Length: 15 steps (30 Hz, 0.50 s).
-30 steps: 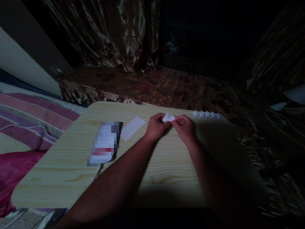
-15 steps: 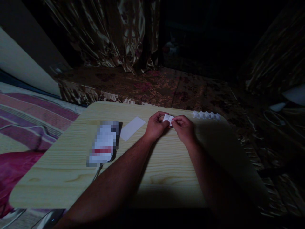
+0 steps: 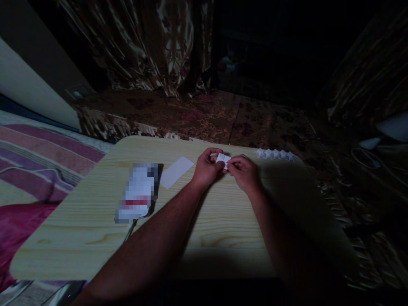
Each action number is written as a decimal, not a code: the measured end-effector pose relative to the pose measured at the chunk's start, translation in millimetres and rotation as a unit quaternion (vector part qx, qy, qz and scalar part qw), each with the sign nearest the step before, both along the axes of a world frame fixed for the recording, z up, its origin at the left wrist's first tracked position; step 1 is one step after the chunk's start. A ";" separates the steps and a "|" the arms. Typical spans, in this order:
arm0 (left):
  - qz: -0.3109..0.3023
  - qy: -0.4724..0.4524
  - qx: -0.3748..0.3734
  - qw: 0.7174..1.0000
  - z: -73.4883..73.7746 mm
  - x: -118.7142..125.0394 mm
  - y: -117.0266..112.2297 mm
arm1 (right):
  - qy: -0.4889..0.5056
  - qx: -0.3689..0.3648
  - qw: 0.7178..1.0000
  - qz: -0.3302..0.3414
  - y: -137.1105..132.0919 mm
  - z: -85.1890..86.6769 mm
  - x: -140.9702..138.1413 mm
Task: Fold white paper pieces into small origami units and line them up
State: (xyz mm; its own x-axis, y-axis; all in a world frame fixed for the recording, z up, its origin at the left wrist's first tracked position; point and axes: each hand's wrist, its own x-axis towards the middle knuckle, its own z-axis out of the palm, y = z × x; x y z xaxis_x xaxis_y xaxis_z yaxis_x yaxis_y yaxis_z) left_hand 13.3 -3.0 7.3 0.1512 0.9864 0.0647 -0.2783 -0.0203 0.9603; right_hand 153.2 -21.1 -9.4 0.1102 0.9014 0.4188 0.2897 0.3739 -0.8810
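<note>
A small folded white paper (image 3: 222, 158) with crease lines is held between both hands above the far part of the wooden table (image 3: 223, 229). My left hand (image 3: 206, 168) is closed around its left side, with the thumb pressed on the front. At its right edge, the fingertips of my right hand (image 3: 244, 171) pinch it. To the left of my left hand lies a flat white paper strip (image 3: 177, 171). Several small white folded paper pieces (image 3: 276, 154) stand in a row near the table's far right corner.
A pixelated phone-like object (image 3: 137, 193) with a cable lies on the table's left side. Beyond the far edge is a patterned cloth surface (image 3: 197, 112) under curtains. A striped bedspread (image 3: 35, 157) is on the left. A pale lamp-like object (image 3: 393, 127) shows at the right.
Both hands and the folded paper have shifted very slightly left. My right fingertips sit a little lower on the paper's right edge. The paper strip and the row of pieces stay put.
</note>
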 end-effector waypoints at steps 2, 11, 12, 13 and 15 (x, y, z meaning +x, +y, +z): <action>-0.004 -0.004 -0.005 1.000 0.1 -0.6 0.2 | -0.003 0.007 1.000 0.007 -0.6 0.6 0.1; -0.026 -0.026 -0.022 0.999 -0.5 -1.3 0.6 | 0.012 0.005 1.000 0.023 -4.1 5.0 -1.6; -0.028 -0.027 -0.024 0.999 -0.1 -1.3 0.4 | 0.008 0.007 1.000 0.022 -4.4 5.7 -1.5; -0.029 -0.027 -0.026 0.999 0.3 -1.3 0.2 | 0.003 0.008 1.000 0.019 -4.6 6.3 -1.2; -0.032 -0.028 -0.025 0.999 0.8 -1.4 -0.3 | -0.009 0.011 1.000 0.016 -4.7 7.2 -0.6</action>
